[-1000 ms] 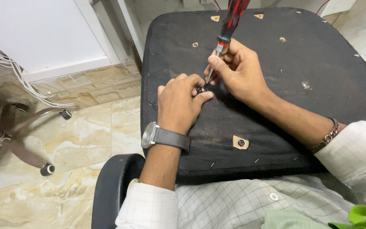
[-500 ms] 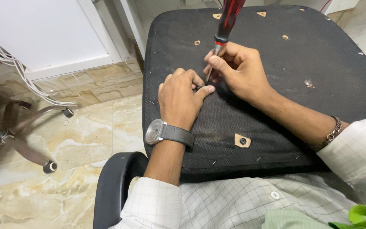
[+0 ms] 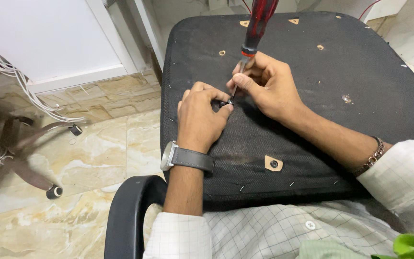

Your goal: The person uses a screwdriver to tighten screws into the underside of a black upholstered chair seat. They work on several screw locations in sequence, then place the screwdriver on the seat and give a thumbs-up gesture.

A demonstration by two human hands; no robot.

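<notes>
Screwdriver (image 3: 257, 26) was what I watched, but going left to right: a detached chair base (image 3: 13, 156) with castors lay on the marble floor (image 3: 92, 158) at far left, white cables (image 3: 20, 88) behind it. Nearer centre, my left hand (image 3: 200, 117) rested on the black seat underside (image 3: 322, 86), fingers curled together and pinching a small dark fastener (image 3: 226, 102) against the fabric. To its right, the right hand (image 3: 269, 86) gripped the red-handled screwdriver low on its shaft — fingers pressed tight around it, tip (image 3: 231, 100) meeting the fastener, handle leaning away toward the far edge. I judged the risk plain: with the tool tilted, the tip could skid off and jab the left fingertips — or the small piece could slip away.
</notes>
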